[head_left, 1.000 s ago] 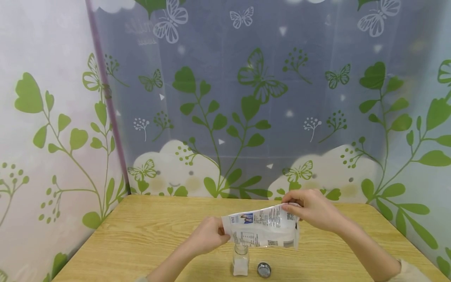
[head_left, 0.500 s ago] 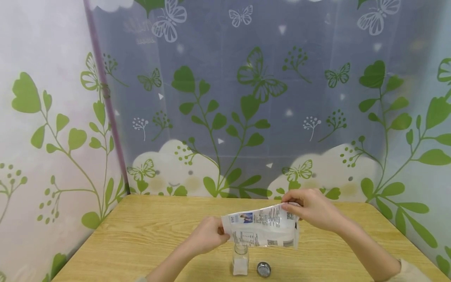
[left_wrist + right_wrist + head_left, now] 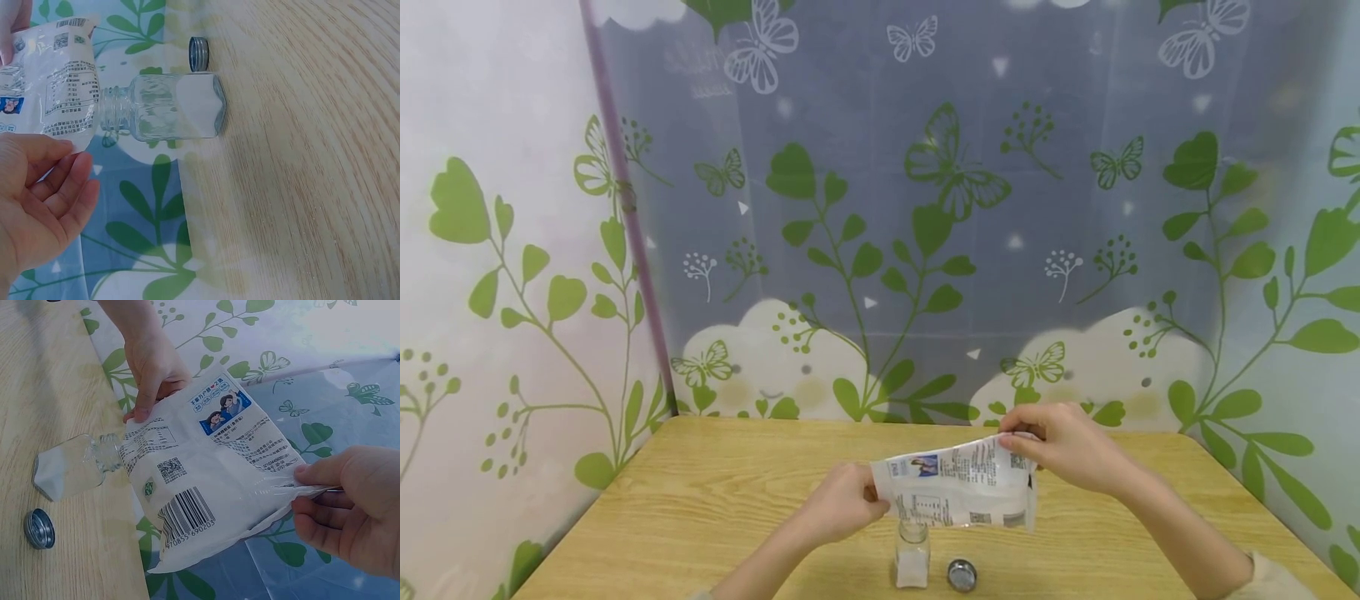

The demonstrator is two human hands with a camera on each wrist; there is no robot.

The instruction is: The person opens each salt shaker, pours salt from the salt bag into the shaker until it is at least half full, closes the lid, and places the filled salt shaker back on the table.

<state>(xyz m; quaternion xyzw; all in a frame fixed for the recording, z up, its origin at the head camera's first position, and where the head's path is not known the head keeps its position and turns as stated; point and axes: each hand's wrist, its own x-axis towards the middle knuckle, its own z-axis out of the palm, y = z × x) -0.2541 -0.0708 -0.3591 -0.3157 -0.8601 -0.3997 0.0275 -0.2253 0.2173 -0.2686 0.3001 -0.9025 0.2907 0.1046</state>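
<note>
Above a small clear glass jar (image 3: 913,546), a white printed plastic bag (image 3: 958,487) hangs between two narrow pinches

The bag's lower edge lies at the jar's open mouth; whether they touch, I cannot tell. White powder (image 3: 197,106) fills the jar's lower part. Because the edge looks wider than the mouth, a sudden rush could scatter grains over the pale wood-grain desk (image 3: 715,483) or the round silver metal lid (image 3: 962,575) just beside the jar. No hand steadies the jar, so a bump from the bag could topple it. The left hand (image 3: 842,500) pinches the bag's lower left corner, fingers nearly closed; the right hand (image 3: 1063,442) grips its upper right corner between thumb and fingers
</note>
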